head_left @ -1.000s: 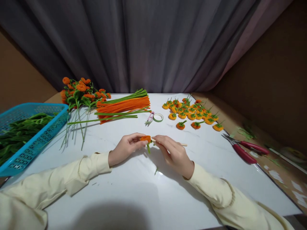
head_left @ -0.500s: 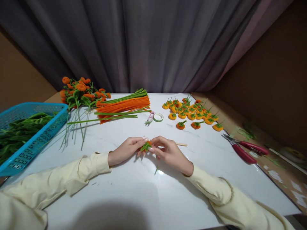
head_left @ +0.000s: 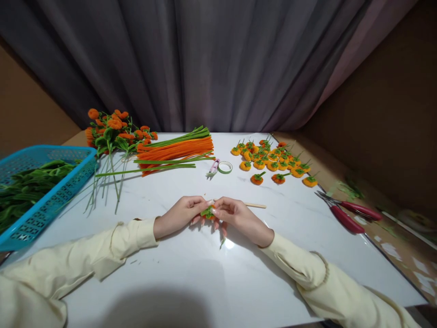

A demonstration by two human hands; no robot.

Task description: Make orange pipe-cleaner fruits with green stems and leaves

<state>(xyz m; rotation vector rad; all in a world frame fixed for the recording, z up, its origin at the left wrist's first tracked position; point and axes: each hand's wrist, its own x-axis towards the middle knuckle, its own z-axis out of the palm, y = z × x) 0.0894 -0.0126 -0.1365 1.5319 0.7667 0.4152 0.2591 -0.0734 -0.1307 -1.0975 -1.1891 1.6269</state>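
Note:
Over the middle of the white table (head_left: 191,273), my left hand (head_left: 179,214) and my right hand (head_left: 239,217) meet with fingers pinched on a small orange pipe-cleaner flower (head_left: 208,212) whose green underside faces up. Both hands are closed on it, fingertips touching. A thin wooden stick (head_left: 255,205) lies just behind my right hand. A small green scrap (head_left: 222,243) lies on the table below the hands.
A blue basket (head_left: 44,205) of green leaves stands at the left. Finished orange flowers on stems (head_left: 112,130), orange and green pipe cleaners (head_left: 175,150), a small snipper (head_left: 213,167), a tape roll (head_left: 225,167), several orange flower heads (head_left: 273,161) and red-handled pliers (head_left: 346,216) lie around.
The flower was turned over from orange top up to green underside up. My right hand closed in on it and both hands drew slightly nearer together.

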